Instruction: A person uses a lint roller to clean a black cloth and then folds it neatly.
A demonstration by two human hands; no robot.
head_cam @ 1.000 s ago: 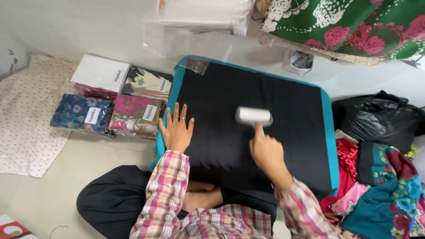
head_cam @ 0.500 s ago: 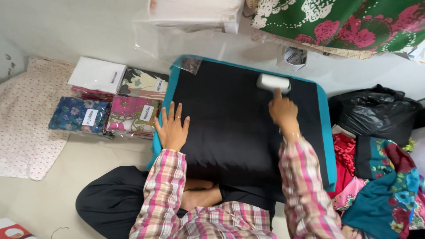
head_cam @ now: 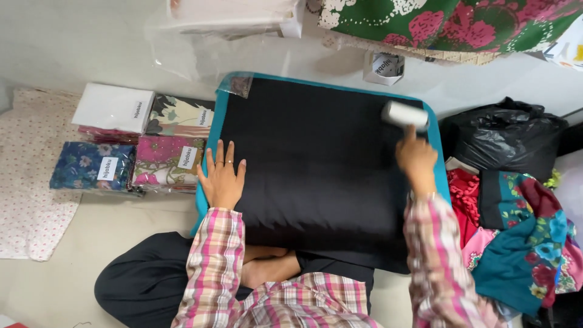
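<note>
Lint roller (head_cam: 404,114) has slid to the black cloth's (head_cam: 316,164) far right corner; your right hand (head_cam: 416,159) fingers grip its handle (left hand (head_cam: 222,179) flat, fingers spread, pinning cloth).

A pale beige floor (head_cam: 121,231) carried everything. At centre lay a teal-edged board (head_cam: 209,133) under black cloth (head_cam: 316,164); wrapped patterned fabric packs (head_cam: 164,161) lay left, a black plastic bag (head_cam: 504,136) right, loose colourful fabrics (head_cam: 516,243) lower right.
</note>
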